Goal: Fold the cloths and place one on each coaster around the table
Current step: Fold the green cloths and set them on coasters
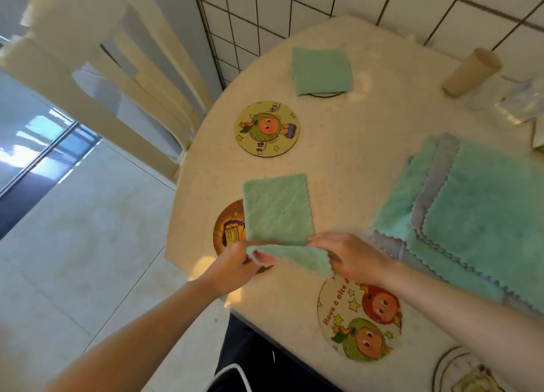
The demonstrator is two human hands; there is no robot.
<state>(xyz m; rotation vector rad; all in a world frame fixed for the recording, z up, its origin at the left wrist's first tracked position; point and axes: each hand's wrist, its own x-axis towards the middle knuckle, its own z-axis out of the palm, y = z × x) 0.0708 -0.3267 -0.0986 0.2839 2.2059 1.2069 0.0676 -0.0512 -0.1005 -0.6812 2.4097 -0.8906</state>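
A green cloth (278, 209) lies half folded near the table's left edge, partly over an orange-brown coaster (228, 229). My left hand (235, 266) pinches its near left corner and my right hand (351, 256) holds its near right edge, with the near flap lifted. A folded green cloth (321, 70) rests on a coaster (325, 94) at the far side, almost hiding it. A round cartoon coaster (266, 128) lies bare between them. Another round coaster (360, 321) with two cartoon figures lies close to me. A stack of unfolded green and grey cloths (485, 209) sits at the right.
The round cream table (368, 144) stands against a white tiled wall (294, 5). A cream chair (117, 76) is at the left. A beige cylinder (471, 72) and clear plastic (521, 103) lie at the far right. A wire rack (459, 371) is at the near right.
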